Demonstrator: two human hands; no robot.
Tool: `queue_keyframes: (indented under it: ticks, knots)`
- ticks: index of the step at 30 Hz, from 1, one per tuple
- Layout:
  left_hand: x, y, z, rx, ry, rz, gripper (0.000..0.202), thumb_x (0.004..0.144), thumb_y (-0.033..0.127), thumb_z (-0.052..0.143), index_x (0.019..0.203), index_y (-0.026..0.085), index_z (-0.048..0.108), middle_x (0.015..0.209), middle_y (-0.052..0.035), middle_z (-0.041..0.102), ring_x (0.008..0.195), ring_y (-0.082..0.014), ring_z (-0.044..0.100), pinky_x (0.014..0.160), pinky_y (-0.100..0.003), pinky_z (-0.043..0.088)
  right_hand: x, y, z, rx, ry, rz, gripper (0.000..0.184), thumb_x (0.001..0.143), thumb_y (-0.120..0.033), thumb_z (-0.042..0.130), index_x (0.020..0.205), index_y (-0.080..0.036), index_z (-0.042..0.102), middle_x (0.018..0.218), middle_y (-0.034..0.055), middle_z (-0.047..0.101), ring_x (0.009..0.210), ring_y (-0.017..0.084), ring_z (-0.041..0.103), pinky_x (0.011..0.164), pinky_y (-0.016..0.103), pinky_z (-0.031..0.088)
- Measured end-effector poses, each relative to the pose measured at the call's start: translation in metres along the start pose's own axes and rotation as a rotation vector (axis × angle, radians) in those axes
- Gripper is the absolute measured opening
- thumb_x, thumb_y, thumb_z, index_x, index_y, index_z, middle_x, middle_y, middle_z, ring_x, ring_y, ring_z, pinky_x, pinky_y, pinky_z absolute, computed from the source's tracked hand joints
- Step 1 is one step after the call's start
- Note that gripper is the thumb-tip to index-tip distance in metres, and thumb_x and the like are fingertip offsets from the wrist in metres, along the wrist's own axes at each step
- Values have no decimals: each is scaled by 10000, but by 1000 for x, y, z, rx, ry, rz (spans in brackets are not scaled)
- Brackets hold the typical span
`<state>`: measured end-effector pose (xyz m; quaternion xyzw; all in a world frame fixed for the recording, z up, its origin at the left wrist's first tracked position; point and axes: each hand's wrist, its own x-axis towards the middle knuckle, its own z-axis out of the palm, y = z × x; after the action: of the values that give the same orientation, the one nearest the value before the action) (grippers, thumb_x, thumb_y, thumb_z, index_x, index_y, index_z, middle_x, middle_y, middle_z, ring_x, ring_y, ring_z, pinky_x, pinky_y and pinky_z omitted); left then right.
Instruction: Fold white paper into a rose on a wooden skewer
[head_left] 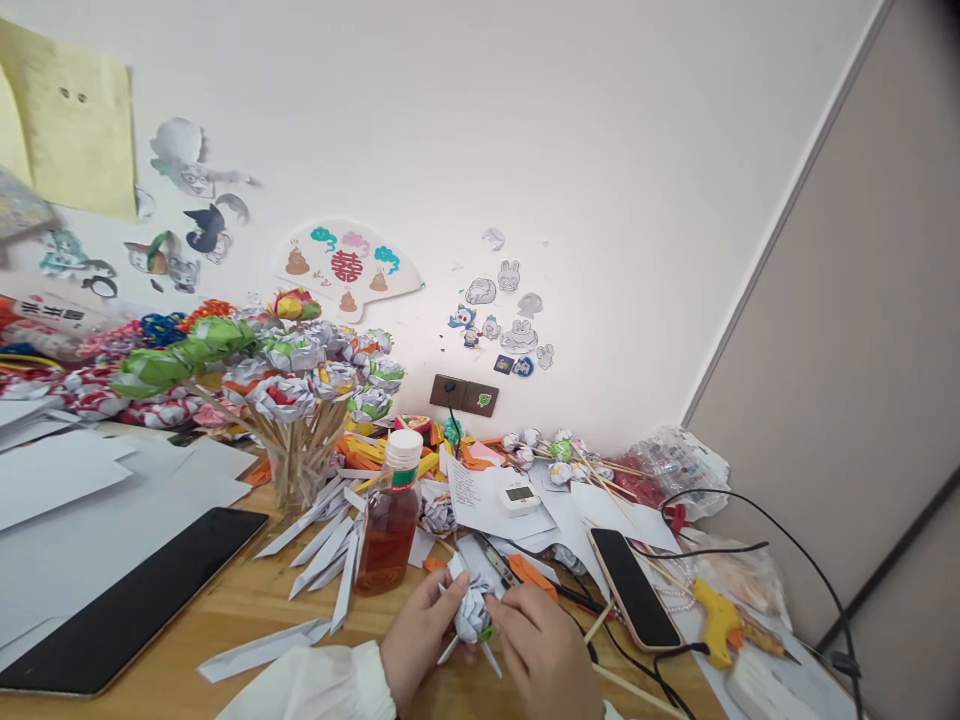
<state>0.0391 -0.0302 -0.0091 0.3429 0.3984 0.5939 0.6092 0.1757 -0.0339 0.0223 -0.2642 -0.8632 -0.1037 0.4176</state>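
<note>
From my end I can see one white paper flower [472, 612], its creased petals bunched into a rounded head with a patch of green low on the right-hand side. It sits between the left hand [426, 628] and the right hand [551, 645], touching the fingertips of both. I see narrow pointed paper ends poking out below, between the hands.

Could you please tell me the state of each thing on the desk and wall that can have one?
White paper flower, held between left hand and right hand
Bottle, upright, white cap on, partly filled with reddish-amber liquid
Black tablet, flat, screen dark
Phone, face up, screen dark
Glue gun, on its side; on or off, cannot tell
Timer, display too small to read
Wall socket, one plug inserted
</note>
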Motion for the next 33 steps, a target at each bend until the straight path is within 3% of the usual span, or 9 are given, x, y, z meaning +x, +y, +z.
queue_keyframes:
  ticks: [4, 10, 14, 23, 29, 33]
  knots:
    - [1, 0, 0, 0, 11, -5, 471, 476, 586, 647, 593, 176, 446, 394, 84, 486, 336, -81, 447, 296, -198, 412, -2, 1, 4, -84, -42, 122, 270, 864, -227, 377, 715, -193, 599, 533, -1, 506, 491, 118, 521, 485, 197, 416]
    - [1, -2, -1, 15, 47, -11, 474, 494, 607, 621, 587, 188, 421, 386, 88, 475, 323, -78, 444, 286, -187, 401, 0, 0, 4, -160, 52, -98, 308, 884, -167, 282, 870, -157, 590, 616, 50, 583, 562, 144, 573, 507, 211, 441]
    - [0, -1, -2, 27, 50, -30, 461, 499, 597, 624, 583, 190, 424, 378, 93, 468, 324, -79, 440, 289, -193, 411, -1, -1, 4, -79, 41, -47, 274, 874, -164, 302, 874, -162, 577, 635, 57, 584, 586, 149, 579, 531, 216, 456]
    - [-3, 5, 1, 23, 26, -7, 446, 504, 580, 632, 569, 191, 424, 370, 91, 473, 322, -77, 441, 291, -175, 383, -5, 1, 2, 229, -88, 212, 154, 784, -144, 439, 855, -194, 566, 732, 36, 588, 656, 152, 565, 575, 228, 442]
    - [0, 2, -1, 18, 15, 6, 455, 496, 590, 628, 560, 192, 419, 376, 82, 482, 323, -83, 442, 301, -192, 400, -2, 8, 2, 552, -203, 560, 209, 682, -140, 549, 879, -185, 603, 701, 19, 571, 570, 127, 532, 512, 206, 421]
    - [0, 2, -1, 13, 0, 8, 447, 510, 582, 627, 558, 189, 419, 370, 81, 480, 317, -86, 445, 297, -201, 408, -4, 13, 6, 793, -208, 684, 220, 657, -243, 614, 857, -150, 621, 676, 28, 573, 600, 138, 544, 541, 222, 431]
